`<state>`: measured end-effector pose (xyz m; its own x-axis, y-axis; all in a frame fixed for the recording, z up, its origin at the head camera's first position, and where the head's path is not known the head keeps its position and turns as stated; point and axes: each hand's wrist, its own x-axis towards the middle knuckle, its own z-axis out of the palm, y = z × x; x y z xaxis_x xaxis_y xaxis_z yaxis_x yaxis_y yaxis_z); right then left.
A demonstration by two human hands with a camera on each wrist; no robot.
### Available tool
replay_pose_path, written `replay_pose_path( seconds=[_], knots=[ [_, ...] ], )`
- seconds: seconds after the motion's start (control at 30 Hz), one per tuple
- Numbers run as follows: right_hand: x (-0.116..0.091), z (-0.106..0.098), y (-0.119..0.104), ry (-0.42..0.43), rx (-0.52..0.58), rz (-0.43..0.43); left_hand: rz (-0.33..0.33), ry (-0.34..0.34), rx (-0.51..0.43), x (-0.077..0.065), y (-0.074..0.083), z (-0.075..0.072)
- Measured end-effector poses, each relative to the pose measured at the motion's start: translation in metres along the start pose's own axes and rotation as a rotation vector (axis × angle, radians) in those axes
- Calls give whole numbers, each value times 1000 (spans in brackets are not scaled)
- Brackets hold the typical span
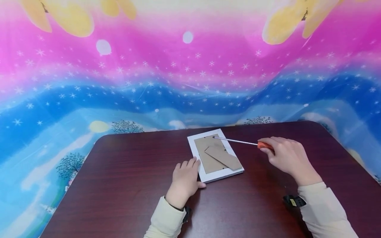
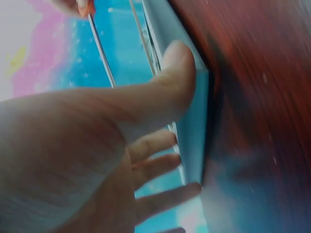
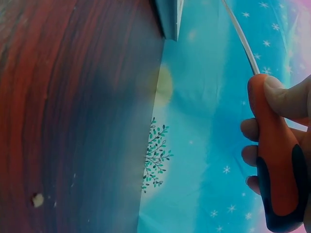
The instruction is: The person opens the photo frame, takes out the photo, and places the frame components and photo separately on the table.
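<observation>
A white picture frame [image 1: 211, 178] lies face down on the table, its brown backing board [image 1: 205, 155] and folded stand leg [image 1: 223, 157] facing up. Small dark tabs sit along the edge of the backing. My left hand [image 1: 185, 180] rests against the frame's near left side, fingers along the edge and thumb at the corner. In my right hand [image 1: 287, 155] I grip a screwdriver by its orange and black handle [image 3: 279, 160]. Its long metal shaft [image 1: 238, 141] reaches left over the frame, with the tip at a tab near the backing's far edge.
The dark reddish-brown table [image 1: 125, 185] has rounded far corners. Behind it hangs a colourful cloth [image 1: 166, 66] with snowflakes and trees. A small pale crumb [image 3: 37, 199] lies on the tabletop in the right wrist view. Dark straps [image 1: 294, 200] circle both wrists.
</observation>
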<state>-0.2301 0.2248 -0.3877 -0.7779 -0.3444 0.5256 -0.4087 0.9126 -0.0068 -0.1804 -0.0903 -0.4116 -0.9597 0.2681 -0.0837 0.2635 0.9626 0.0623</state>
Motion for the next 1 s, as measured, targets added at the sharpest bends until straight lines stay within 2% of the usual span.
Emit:
replay_pose_path(
  seconds=[0.17, 0.4, 0.53, 0.7, 0.87, 1.0],
  knots=[
    [2, -1, -3, -11, -5, -1, -43, 12, 93, -3, 12, -3],
    [3, -3, -6, -19, -5, -2, -56, 95, 239, -6, 33, 1],
    [2, -4, -6, -25, 0, 2, -60, 108, 265, -8, 40, 3],
    [2, -6, -4, -31, 6, 9, -30, 87, 180, -9, 32, -2],
    [2, -10, -3, -30, 8, 13, 18, 148, 57, -4, 15, -8],
    [2, -13, -3, -31, 11, 16, 38, 190, 19, 3, 4, -10]
  ],
)
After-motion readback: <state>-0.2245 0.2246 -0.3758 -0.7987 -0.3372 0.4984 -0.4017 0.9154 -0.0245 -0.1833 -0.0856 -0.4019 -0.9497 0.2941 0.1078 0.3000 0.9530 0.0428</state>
